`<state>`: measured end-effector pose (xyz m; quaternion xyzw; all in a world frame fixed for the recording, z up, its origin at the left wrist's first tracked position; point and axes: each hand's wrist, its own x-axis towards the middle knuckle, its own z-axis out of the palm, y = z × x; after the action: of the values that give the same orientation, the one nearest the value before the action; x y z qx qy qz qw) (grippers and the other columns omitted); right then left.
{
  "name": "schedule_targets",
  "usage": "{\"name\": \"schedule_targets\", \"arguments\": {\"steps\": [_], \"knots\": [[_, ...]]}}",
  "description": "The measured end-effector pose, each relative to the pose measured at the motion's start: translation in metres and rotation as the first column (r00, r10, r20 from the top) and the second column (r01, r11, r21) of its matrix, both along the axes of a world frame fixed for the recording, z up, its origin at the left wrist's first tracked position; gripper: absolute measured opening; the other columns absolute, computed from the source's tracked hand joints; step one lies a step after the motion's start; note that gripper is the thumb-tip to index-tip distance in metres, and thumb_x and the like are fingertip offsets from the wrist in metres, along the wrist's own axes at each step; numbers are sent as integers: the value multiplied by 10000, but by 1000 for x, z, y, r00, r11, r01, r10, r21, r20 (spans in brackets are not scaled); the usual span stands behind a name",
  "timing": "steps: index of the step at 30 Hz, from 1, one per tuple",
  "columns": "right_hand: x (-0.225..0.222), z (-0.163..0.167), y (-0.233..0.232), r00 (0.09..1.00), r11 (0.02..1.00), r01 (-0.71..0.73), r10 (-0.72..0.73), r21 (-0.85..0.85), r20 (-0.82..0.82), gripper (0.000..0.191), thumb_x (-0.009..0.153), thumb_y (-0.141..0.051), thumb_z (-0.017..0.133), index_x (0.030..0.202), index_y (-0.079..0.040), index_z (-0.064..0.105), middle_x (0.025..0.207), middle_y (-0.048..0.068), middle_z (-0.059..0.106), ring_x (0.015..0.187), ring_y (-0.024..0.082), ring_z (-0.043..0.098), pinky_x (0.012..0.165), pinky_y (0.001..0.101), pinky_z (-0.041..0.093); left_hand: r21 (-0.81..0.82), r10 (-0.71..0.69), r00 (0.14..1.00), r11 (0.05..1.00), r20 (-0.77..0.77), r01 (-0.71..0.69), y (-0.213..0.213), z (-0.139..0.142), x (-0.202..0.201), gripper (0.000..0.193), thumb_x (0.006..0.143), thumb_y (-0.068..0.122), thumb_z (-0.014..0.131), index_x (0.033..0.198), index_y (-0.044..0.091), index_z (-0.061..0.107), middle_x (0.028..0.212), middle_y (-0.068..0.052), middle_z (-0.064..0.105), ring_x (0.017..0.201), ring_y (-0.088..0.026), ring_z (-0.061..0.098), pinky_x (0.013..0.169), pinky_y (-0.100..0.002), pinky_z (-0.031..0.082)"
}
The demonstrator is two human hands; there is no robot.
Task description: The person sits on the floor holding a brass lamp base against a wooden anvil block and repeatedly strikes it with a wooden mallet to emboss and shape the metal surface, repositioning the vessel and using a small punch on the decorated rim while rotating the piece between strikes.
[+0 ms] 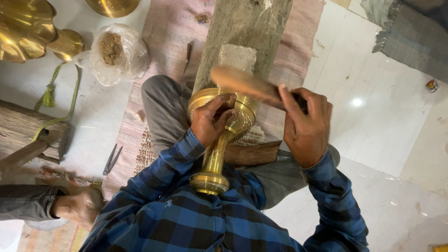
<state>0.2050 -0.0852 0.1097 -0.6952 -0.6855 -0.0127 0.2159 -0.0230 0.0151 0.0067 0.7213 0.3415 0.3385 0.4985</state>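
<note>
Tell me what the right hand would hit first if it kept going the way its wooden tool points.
The right hand holds a wooden tool pointing up-left. Carried straight on, it would probably meet the rim of the brass stand that the left hand steadies, or the grey block; depth is unclear.

The lamp stand [219,149] is polished brass, glossy and smooth, as are the brass pieces [28,28] at ten o'clock. The mallet [247,86] and plank [247,28] at twelve are matt, rough wood. The floor [373,121] at three is shiny pale stone; the rug [172,32] is coarse woven cloth.
</note>
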Motion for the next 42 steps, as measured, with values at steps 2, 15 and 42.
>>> {"name": "schedule_targets", "arguments": {"steps": [2,15,42], "knots": [[3,1,0,996,999,-35,34,0,-77,607,995,36,652,1556,-178,560,1244,151,619,1126,268,558,1008,410,455,-14,2,1000,1000,8,-2,0,1,0,424,931,-8,744,1330,33,605,1111,-149,771,985,-211,790,833,-306,665],[-5,4,1,992,997,6,5,83,-128,565,997,46,599,1517,-173,600,1284,126,596,1136,298,564,1007,434,446,66,50,997,997,-65,-46,-3,2,0,400,913,41,788,1274,42,616,1006,-146,778,899,-203,793,781,-308,645],[8,-20,-2,912,980,-20,100,-200,398,593,908,-14,652,1441,-276,661,1126,73,650,975,260,591,850,439,454,-54,108,985,993,132,-102,-17,-17,-5,376,950,-45,738,1299,-9,604,1092,-143,773,1050,-206,778,902,-312,663]]}}
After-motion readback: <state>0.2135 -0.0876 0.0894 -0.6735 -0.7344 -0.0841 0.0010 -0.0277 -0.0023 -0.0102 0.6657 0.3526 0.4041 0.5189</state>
